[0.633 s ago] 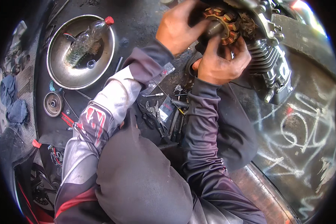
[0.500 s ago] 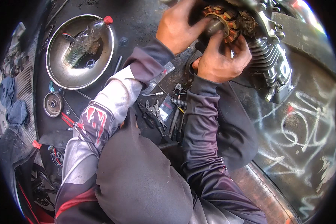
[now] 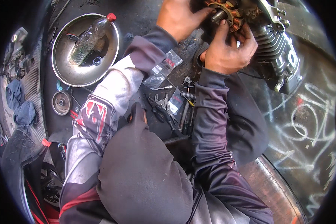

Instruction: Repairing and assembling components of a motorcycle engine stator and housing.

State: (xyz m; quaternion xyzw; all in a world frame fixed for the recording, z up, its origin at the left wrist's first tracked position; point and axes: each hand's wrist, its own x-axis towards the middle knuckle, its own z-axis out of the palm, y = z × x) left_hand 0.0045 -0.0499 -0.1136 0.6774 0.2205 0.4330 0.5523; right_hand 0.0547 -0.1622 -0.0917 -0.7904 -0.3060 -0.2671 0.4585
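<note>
A ring-shaped stator [image 3: 235, 19] with copper windings sits around a metal shaft [image 3: 218, 16] on the side of a finned engine [image 3: 271, 46], at the top of the view. My left hand [image 3: 178, 19] grips the stator's left side, its thumb reaching toward the shaft; its other fingers are partly hidden behind the part and cut off by the upper edge. From below, my right hand [image 3: 229, 53] pinches the stator's lower rim, thumb beside the shaft and fingers curled under the coils.
A metal bowl [image 3: 59, 71] at the upper left holds a clear bottle [image 3: 82, 46] with a red cap. Pliers [image 3: 163, 106], a socket [image 3: 163, 88] and plastic bags [image 3: 171, 59] lie between my arms. A round metal part [image 3: 61, 103] rests below the bowl. Blue rags [image 3: 24, 112] lie far left.
The whole view has shifted, so the bowl and tools appear farther right. My right thumb has slid slightly up along the shaft, which now shows more. Both hands stay at the stator.
</note>
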